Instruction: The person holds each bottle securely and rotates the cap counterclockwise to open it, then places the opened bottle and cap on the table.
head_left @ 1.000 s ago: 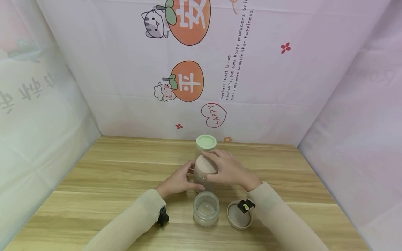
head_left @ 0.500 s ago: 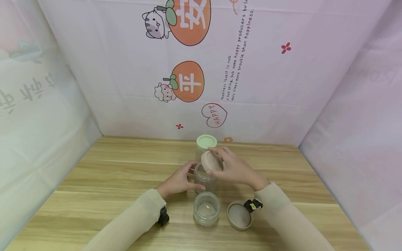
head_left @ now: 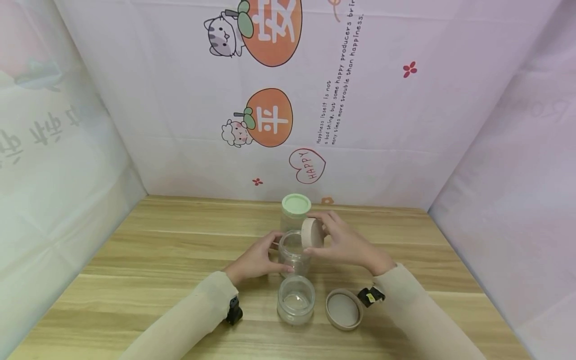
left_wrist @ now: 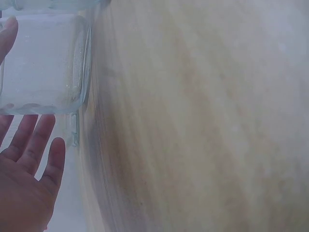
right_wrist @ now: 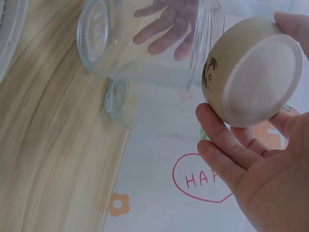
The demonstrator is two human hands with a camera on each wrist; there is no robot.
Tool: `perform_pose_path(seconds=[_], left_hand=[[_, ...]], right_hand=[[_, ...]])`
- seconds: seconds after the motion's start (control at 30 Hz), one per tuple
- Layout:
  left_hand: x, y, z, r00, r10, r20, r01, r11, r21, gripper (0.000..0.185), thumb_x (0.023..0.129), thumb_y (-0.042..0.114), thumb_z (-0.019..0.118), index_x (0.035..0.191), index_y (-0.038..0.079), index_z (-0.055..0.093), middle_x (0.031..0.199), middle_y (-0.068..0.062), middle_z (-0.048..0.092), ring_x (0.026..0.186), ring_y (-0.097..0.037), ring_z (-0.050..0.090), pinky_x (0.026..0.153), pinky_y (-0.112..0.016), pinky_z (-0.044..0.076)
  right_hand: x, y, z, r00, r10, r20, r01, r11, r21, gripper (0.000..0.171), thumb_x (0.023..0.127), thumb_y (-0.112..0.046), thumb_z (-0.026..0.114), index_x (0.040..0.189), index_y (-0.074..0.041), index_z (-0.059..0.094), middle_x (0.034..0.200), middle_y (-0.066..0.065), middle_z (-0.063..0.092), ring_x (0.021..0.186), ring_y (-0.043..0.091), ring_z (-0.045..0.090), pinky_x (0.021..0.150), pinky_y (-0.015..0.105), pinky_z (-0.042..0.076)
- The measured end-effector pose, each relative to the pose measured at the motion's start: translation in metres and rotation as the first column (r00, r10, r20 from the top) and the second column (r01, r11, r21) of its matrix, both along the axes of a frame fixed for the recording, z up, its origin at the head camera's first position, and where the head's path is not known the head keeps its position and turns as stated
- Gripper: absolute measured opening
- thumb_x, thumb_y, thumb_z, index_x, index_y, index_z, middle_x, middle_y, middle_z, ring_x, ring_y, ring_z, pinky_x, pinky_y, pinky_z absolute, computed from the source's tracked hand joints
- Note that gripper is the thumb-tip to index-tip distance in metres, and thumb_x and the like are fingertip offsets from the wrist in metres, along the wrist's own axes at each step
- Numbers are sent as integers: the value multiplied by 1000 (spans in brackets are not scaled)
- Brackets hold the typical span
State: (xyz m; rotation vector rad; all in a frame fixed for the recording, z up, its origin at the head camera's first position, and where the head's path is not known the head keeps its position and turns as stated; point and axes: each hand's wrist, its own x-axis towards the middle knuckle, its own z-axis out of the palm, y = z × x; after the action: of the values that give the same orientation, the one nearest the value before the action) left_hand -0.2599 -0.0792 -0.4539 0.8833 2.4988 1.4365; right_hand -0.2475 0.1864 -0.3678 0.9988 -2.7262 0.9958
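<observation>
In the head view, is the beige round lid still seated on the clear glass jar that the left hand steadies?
No: the right hand holds the beige round lid tilted on edge beside the open mouth of the clear glass jar.

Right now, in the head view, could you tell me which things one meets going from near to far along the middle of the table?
Open empty jar → middle jar steadied by the left hand → green-lidded jar.

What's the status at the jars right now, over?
Left hand grips middle glass jar. Right hand holds its beige lid, tilted, off the mouth. Green-lidded jar close behind.
</observation>
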Motion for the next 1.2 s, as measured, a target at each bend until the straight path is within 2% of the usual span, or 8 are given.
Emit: perform_pose_path(seconds=[0.37, 0.5, 0.57, 0.7, 0.8, 1.0, 1.2], left_hand=[[-1, 0, -2, 1000, 1, 9, -1, 1000, 17, 85, 78, 32, 89, 146, 11, 42, 135, -9, 57, 121, -21, 53, 101, -46, 46], [0, 1, -3, 1000, 7, 5, -7, 1000, 25, 85, 78, 28, 89, 146, 10, 43, 135, -11, 57, 121, -24, 53, 101, -48, 46], [3, 1, 1, 1000, 7, 6, -7, 999, 33, 83, 78, 25, 89, 146, 9, 43, 135, -13, 57, 121, -27, 53, 100, -51, 46], [15, 2, 19, 1000, 1, 15, -1, 999, 46, 80, 79, 19, 88, 144, 8, 44, 132, -12, 58, 120, -30, 54, 100, -54, 46], [23, 2, 30, 1000, -6, 15, 5, 999, 54, 77, 79, 17, 88, 142, 7, 45, 130, -9, 59, 119, -31, 54, 100, -53, 47], [24, 2, 32, 1000, -2, 20, 1, 998, 57, 77, 79, 17, 88, 143, 8, 45, 130, -8, 59, 119, -30, 54, 100, -54, 46], [24, 1, 31, 1000, -3, 10, 2, 999, 50, 77, 79, 17, 88, 142, 7, 45, 130, -9, 59, 120, -31, 54, 100, -54, 46]], right_hand=[[1, 17, -6, 997, 10, 72, -5, 998, -68, 84, 83, -32, 83, 149, -6, 37, 132, 12, 43, 99, 23, 58, 93, 41, 53], [-1, 24, -11, 998, -16, 54, 19, 998, -60, 83, 83, -34, 83, 147, -5, 40, 129, 11, 48, 100, 21, 58, 93, 46, 53], [-1, 28, -14, 998, -23, 50, 26, 998, -55, 82, 82, -35, 84, 145, -3, 41, 124, 10, 52, 100, 22, 58, 91, 49, 53], [-2, 35, -21, 998, -23, 61, 26, 999, -46, 82, 83, -33, 84, 144, 1, 41, 119, 12, 55, 100, 25, 58, 90, 51, 53], [-2, 41, -26, 995, -17, 98, 22, 999, -49, 86, 83, -31, 85, 146, 5, 38, 121, 14, 54, 105, 28, 58, 94, 50, 52], [0, 52, -35, 992, -48, 115, 45, 999, 22, 94, 80, -38, 85, 149, 4, 36, 137, 22, 48, 122, 33, 52, 100, 50, 47], [1, 60, -50, 987, -60, 152, 54, 998, 44, 94, 79, -37, 85, 149, 2, 37, 133, 18, 51, 117, 32, 54, 95, 47, 49]])
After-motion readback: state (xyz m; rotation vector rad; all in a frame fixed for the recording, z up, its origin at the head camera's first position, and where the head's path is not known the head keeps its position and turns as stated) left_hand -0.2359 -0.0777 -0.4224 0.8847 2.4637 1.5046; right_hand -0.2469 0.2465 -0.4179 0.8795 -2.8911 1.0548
